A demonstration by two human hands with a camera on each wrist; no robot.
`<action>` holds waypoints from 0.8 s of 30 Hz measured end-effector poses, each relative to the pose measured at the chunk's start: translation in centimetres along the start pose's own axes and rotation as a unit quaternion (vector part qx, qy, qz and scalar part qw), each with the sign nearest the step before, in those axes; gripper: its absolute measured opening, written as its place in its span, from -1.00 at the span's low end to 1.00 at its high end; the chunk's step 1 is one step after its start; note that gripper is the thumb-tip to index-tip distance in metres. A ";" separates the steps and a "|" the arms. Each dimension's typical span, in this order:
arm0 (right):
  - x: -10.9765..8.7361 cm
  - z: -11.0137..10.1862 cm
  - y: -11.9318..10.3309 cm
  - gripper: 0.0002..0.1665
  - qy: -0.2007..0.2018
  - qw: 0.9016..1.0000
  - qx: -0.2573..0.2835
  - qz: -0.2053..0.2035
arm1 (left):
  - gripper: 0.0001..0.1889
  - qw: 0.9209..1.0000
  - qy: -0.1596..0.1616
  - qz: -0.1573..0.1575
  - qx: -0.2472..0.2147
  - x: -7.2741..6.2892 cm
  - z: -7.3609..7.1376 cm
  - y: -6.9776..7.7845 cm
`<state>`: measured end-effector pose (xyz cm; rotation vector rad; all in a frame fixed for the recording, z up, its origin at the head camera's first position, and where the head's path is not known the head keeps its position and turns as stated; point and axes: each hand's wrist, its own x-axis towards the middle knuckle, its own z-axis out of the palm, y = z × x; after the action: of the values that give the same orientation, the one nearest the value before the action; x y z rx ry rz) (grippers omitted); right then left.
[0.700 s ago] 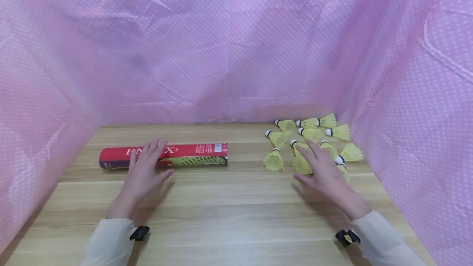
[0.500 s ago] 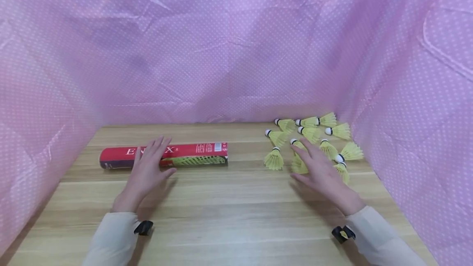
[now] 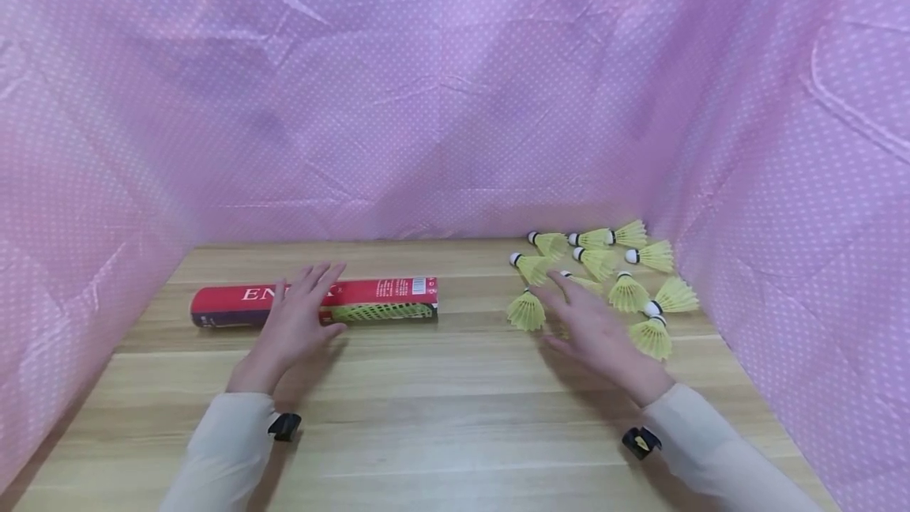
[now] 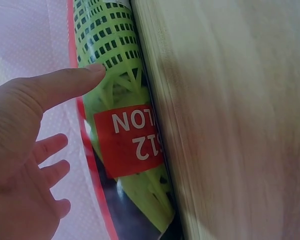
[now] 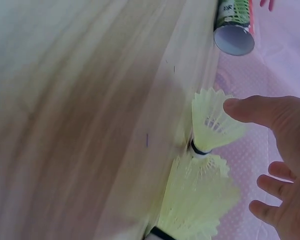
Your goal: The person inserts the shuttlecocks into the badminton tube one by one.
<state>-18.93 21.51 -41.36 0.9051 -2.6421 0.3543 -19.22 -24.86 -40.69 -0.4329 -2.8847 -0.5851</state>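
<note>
A red cardboard shuttlecock tube [image 3: 391, 288] lies on its side at the left of the table. Over its middle is my left hand [image 3: 293, 329], fingers spread and thumb out; contact is hard to tell. The left wrist view shows the thumb in front of the tube's green printed side [image 4: 110, 40]. My right hand [image 3: 596, 334], also spread and holding nothing, hovers among yellow shuttlecocks. Closest to its fingertips is one shuttlecock [image 3: 526, 312] with its skirt toward me. Another shuttlecock [image 3: 584, 283] is partly hidden behind this hand. The right wrist view shows the tube's round grey end [image 5: 234, 41].
Several more yellow shuttlecocks [image 3: 650, 257] lie scattered at the back right of the wooden table [image 3: 455, 425]. One shuttlecock [image 3: 650, 338] rests just right of the right hand. Pink dotted cloth [image 3: 441, 101] hangs around the back and both sides.
My left hand has slid a little to the right along the tube. My right hand has moved left, uncovering shuttlecocks on its right. The tube has stayed in place.
</note>
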 end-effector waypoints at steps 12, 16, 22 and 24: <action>1.6 1.6 -0.9 -0.05 -0.047 0.998 -0.027 -0.043 | 0.08 1.000 -0.017 0.012 0.008 0.7 0.4 0.2; 1.8 2.0 -0.9 -0.07 -0.041 0.993 -0.077 -0.078 | 0.06 1.000 -0.017 0.012 0.014 0.9 0.6 0.1; 2.4 2.8 -0.8 -0.23 -0.016 0.980 -0.134 -0.144 | 0.04 0.999 -0.024 0.009 0.020 1.0 0.9 -0.2; 2.5 3.1 -0.7 -0.27 -0.019 0.978 -0.142 -0.153 | 0.03 0.999 -0.028 0.010 0.021 1.0 1.0 -0.2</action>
<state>-21.03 18.53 -43.12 1.2011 -2.4468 -0.1126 -20.36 -24.37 -41.46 -0.4793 -2.9358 -0.5170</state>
